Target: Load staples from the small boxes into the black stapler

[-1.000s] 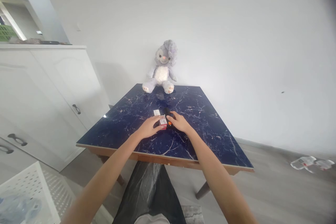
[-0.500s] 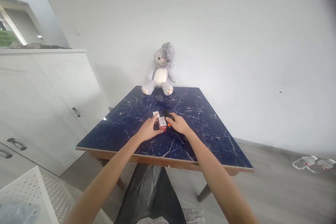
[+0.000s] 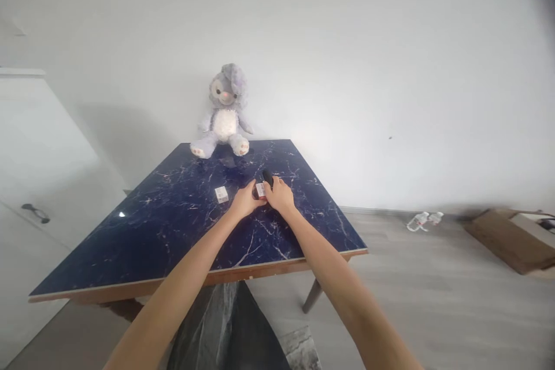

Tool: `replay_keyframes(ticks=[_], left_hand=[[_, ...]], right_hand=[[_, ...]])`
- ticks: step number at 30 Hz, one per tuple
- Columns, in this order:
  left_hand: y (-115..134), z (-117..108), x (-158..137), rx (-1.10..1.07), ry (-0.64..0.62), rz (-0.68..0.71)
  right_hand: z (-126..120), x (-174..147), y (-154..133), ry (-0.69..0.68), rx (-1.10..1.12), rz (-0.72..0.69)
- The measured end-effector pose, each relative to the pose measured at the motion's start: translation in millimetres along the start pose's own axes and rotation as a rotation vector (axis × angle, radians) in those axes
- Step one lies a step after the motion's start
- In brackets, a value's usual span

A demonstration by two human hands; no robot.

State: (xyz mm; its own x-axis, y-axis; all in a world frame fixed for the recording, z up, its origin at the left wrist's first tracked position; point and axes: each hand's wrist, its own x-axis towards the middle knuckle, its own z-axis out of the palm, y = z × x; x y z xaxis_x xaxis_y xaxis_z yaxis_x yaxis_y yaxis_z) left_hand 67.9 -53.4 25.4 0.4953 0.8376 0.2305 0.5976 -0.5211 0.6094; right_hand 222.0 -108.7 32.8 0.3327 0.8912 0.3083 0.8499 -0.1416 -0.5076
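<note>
Over the middle of the table, my left hand (image 3: pixel 246 201) is closed on a small red-and-white box (image 3: pixel 261 190), its thumb on the far side and its fingers near the bottom. My right hand (image 3: pixel 281 194) is wrapped round a black object (image 3: pixel 267 177); only its dark, rounded end sticks out past the fingers, so its kind is hidden. The thumb of that hand meets the right side of the red-and-white box. A small white box (image 3: pixel 221 194) stands alone on the tabletop, left of my left hand and apart from it.
The blue marbled table (image 3: pixel 173 231) has a brown wooden edge. At its far end a grey plush toy (image 3: pixel 225 121) leans against the wall. A white cabinet (image 3: pixel 47 167) stands left. Plastic bottles (image 3: pixel 420 221) and a cardboard box (image 3: pixel 507 240) lie on the floor right.
The view has turned right. Both hands have shifted right across the table with the red-and-white box and black object, leaving a gap to the white box, which was beside my left thumb.
</note>
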Motion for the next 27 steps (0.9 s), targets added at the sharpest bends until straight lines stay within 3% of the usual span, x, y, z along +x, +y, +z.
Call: replay_keyframes(ticks=[5,8,11,13,16,18,20,23,27], left_hand=[[37.9,38.1,25.1,-0.022,-0.04,0.066],[62.4,60.6,28.9,0.007,-0.076,0.114],[76.5,66.2,23.8,0.05,-0.101,0.152],[74.6,55.2,16.1,0.061,-0.054,0.196],[51.9,19.7,-1.4,0.107,0.145,0.228],[28.0,-8.5,-16.5,0.197,0.335,0.123],[3.8,-31.8,-32.6,0.308,0.51,-0.121],[-20.9,-48.7,-52.5,0.423,0.502,-0.334],[-29.3,-46.5,-59.8,0.464,0.341,-0.277]], right_hand=[[-31.2,-0.7,50.4,0.023,-0.02,0.032],[-43.0,-4.3,76.5,0.13,-0.081,0.074],[-45.2,-4.5,89.8,0.175,-0.05,0.166],[-43.9,-2.9,93.1,0.173,-0.003,0.206],[-41.4,-0.5,94.1,0.165,0.077,0.244],[-40.3,1.0,93.2,0.162,0.123,0.275],[-39.6,2.7,91.3,0.164,0.15,0.302],[-39.5,5.9,88.4,0.175,0.166,0.329],[-40.9,7.7,86.2,0.171,0.172,0.373]])
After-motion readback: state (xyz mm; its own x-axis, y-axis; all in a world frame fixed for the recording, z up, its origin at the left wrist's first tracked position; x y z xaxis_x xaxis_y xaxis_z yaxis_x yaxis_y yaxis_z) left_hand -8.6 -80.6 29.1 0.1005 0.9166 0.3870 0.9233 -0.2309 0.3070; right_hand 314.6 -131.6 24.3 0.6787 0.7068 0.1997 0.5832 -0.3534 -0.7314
